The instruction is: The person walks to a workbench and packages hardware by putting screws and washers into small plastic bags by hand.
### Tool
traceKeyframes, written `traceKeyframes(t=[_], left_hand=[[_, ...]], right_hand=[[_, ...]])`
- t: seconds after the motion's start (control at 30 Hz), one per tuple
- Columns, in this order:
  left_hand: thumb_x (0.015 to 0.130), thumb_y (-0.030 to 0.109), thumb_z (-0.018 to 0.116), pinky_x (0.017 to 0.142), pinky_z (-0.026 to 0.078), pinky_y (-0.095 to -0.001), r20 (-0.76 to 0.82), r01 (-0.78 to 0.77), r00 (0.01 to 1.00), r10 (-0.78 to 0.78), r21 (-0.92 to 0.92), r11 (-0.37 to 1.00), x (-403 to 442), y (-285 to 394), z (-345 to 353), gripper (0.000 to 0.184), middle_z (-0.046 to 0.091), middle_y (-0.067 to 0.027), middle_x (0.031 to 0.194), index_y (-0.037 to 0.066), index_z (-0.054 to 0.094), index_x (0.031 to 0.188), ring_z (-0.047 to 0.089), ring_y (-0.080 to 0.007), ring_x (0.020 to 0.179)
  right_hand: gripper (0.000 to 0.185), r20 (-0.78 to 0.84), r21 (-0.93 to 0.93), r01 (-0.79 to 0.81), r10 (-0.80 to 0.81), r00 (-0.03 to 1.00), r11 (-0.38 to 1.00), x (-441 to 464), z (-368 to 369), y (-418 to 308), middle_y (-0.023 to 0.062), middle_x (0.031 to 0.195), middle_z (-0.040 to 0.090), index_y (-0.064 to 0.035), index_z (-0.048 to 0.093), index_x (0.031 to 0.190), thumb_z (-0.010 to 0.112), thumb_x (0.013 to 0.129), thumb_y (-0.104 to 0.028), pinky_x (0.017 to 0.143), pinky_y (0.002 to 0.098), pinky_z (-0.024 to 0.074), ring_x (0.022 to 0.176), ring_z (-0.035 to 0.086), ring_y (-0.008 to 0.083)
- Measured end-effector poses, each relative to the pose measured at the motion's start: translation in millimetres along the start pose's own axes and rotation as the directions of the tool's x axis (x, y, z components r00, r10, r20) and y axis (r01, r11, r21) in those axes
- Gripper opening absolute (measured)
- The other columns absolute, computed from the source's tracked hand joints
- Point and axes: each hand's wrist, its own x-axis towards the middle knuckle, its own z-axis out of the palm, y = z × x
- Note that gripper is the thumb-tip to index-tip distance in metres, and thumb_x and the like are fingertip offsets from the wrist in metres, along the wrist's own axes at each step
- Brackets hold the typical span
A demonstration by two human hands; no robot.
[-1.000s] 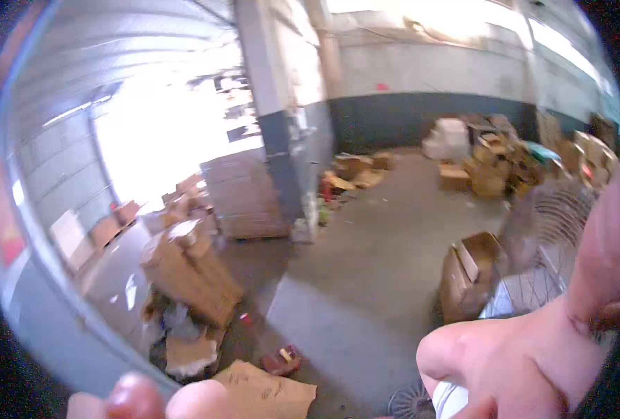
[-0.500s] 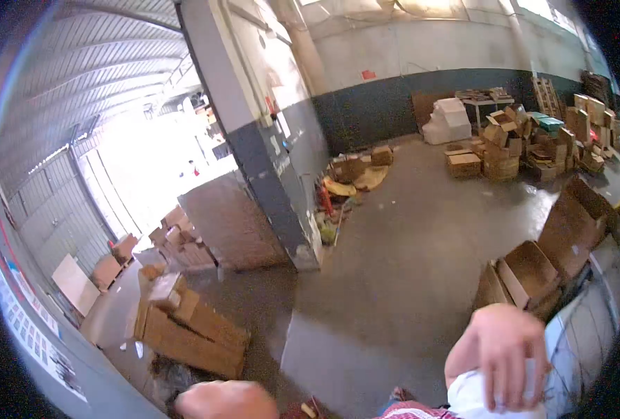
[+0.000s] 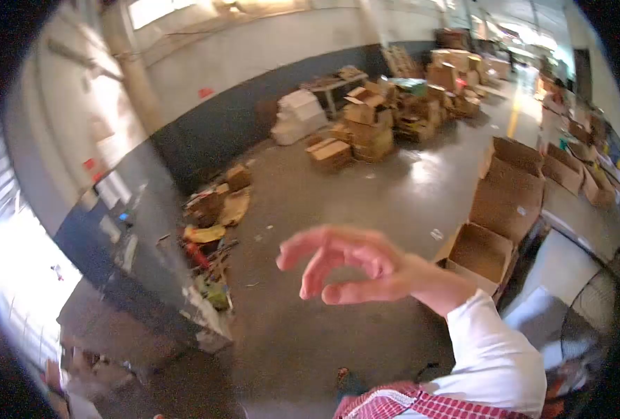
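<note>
My right hand [image 3: 348, 265] is stretched out over the floor in the middle of the head view. Its fingers are apart and slightly curled, and nothing is in them. The white sleeve [image 3: 498, 356] on that arm comes up from the lower right. Nearest to this hand is an open cardboard box [image 3: 481, 255], just beyond the wrist and apart from it. My left hand is out of view. Red checked cloth [image 3: 422, 401] shows on my body at the bottom edge.
Stacked cardboard boxes [image 3: 369, 129] stand toward the back, beside a white block-like pile [image 3: 299, 117]. Scraps and debris [image 3: 209, 234] lie along the pillar [image 3: 135, 230] on the left. At the right, a table [image 3: 579, 216] carries boxes, with a wire fan guard [image 3: 589, 307] below.
The view has swung to the right, bringing the long aisle into sight. My right hand has risen and reached out with fingers spread. My left hand has left the view.
</note>
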Motion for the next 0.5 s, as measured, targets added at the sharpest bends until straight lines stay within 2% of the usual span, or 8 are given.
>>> traceKeyframes(t=[0.07,0.13,0.23,0.27,0.37,0.43,0.5], left_hand=[[0.095,0.017,0.062,0.090,0.050,-0.0383,-0.121,-0.099,0.990,0.074,-0.213,0.972,63.8,1.6,51.9,0.029,0.070,-0.0146,0.105,0.000,0.064,0.118,0.065,-0.0280,0.101],[0.095,0.017,0.062,0.091,0.050,-0.0392,-0.090,-0.113,0.992,0.088,-0.331,0.937,128.7,3.6,119.3,0.029,0.070,-0.0151,0.105,0.000,0.064,0.118,0.065,-0.0288,0.102],[0.092,0.016,0.063,0.095,0.049,-0.0408,0.104,-0.013,0.993,0.057,-0.379,0.925,203.5,0.9,259.6,0.027,0.070,-0.0163,0.105,0.000,0.067,0.114,0.065,-0.0307,0.101],[0.091,0.016,0.065,0.095,0.049,-0.0431,0.249,0.040,0.967,0.057,-0.369,0.928,225.8,-17.6,310.0,0.029,0.068,-0.0146,0.107,0.002,0.064,0.116,0.063,-0.0292,0.102],[0.086,0.017,0.070,0.097,0.048,-0.0502,0.614,0.187,0.787,0.049,-0.314,0.931,268.9,-76.7,464.6,0.039,0.061,-0.0096,0.113,0.009,0.057,0.122,0.058,-0.0246,0.106],[0.096,0.015,0.062,0.093,0.048,-0.0342,0.760,0.330,0.650,-0.009,-0.271,0.904,223.8,-54.0,556.1,0.034,0.062,-0.0076,0.108,0.001,0.053,0.126,0.060,-0.0195,0.104],[0.096,0.013,0.060,0.090,0.049,-0.0337,0.837,0.349,0.545,0.051,-0.282,0.894,188.2,-45.6,639.9,0.028,0.062,-0.0079,0.105,-0.001,0.056,0.120,0.061,-0.0186,0.101]], right_hand=[[0.071,-0.090,-0.004,0.022,-0.022,0.996,1.000,27.4,-24.2,-24.7,0.0130,0.143,0.049,-0.0053,0.035,0.149,0.072,0.089,-0.013,0.079,0.0309,0.0552,0.097,0.067,0.0192],[0.059,-0.068,-0.023,0.118,-0.119,0.991,0.993,53.6,-52.4,-32.6,0.0128,0.133,0.050,-0.0044,0.038,0.140,0.069,0.091,-0.015,0.080,0.0364,0.0531,0.094,0.066,0.0204],[0.041,-0.006,-0.043,0.183,-0.184,0.983,0.982,87.1,-95.5,-30.0,0.0125,0.119,0.051,-0.0031,0.042,0.126,0.064,0.094,-0.018,0.081,0.0448,0.0499,0.088,0.066,0.0222],[0.036,0.007,-0.054,0.181,-0.181,0.983,0.982,94.6,-112.2,-20.6,0.0125,0.114,0.051,-0.0027,0.044,0.121,0.062,0.094,-0.019,0.082,0.0475,0.0488,0.086,0.066,0.0228],[0.024,0.017,-0.106,0.161,-0.160,0.987,0.981,105.9,-169.2,3.9,0.0122,0.100,0.052,-0.0014,0.048,0.107,0.057,0.097,-0.021,0.083,0.0559,0.0456,0.080,0.065,0.0247],[0.023,0.021,-0.143,0.129,-0.127,0.992,0.981,101.9,-207.7,17.0,0.0120,0.091,0.052,-0.0006,0.051,0.098,0.053,0.099,-0.023,0.084,0.0615,0.0434,0.077,0.065,0.0259],[0.028,0.015,-0.178,0.092,-0.091,0.996,0.980,87.7,-247.3,29.2,0.0119,0.081,0.053,0.0003,0.054,0.089,0.050,0.101,-0.025,0.085,0.0670,0.0413,0.073,0.064,0.0271]])
